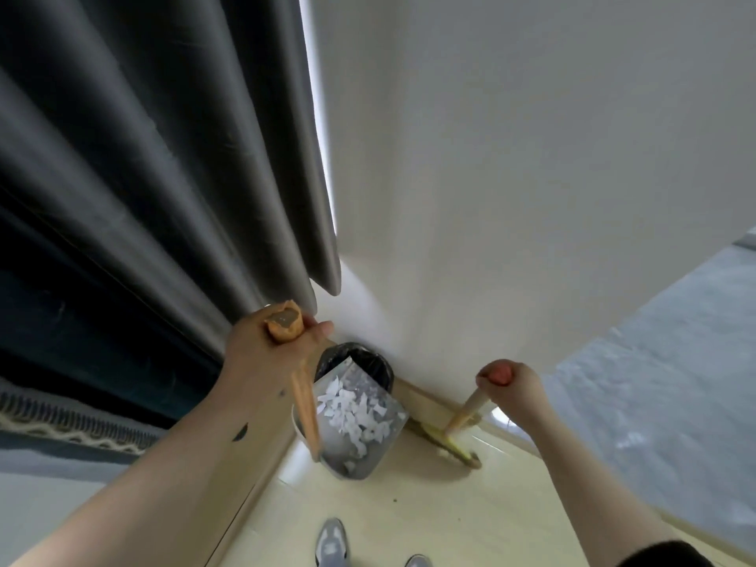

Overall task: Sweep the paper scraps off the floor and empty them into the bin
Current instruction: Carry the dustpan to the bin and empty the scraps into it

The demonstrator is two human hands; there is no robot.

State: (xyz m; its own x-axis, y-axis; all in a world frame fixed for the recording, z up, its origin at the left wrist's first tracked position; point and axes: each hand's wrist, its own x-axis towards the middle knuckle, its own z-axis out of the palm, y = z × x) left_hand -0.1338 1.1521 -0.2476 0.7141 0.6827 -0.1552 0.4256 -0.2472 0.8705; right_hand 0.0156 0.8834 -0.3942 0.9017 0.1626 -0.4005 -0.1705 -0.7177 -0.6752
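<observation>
"What are the hands doing?"

"Both are gripping. The left hand [262,354] is curled tight round the top end of the orange dustpan handle [306,411], with the thumb poking out toward the wall. The right hand [515,382] is wrapped round the red knob at the top of the broom handle [466,411]."

"And the paper?"

"The paper scraps [352,411] lie in a white heap inside the grey dustpan [368,456]. That puts them below the left hand and just to its right, between the two hands but much nearer the left one. The pan is tipped, and its far edge reaches over the mouth of the bin [380,370], which has a black liner and stands in the corner. I cannot tell whether the pan touches the rim."

"Where's the broom?"

"Its yellow head [450,441] rests on the cream floor [470,509] by the skirting board, to the right of the bin and under the right hand."

"Anything else around?"

"A dark curtain [143,178] hangs on the left, a white wall [511,157] runs behind, and a pair of grey shoes [331,542] stands on the floor nearest us."
</observation>
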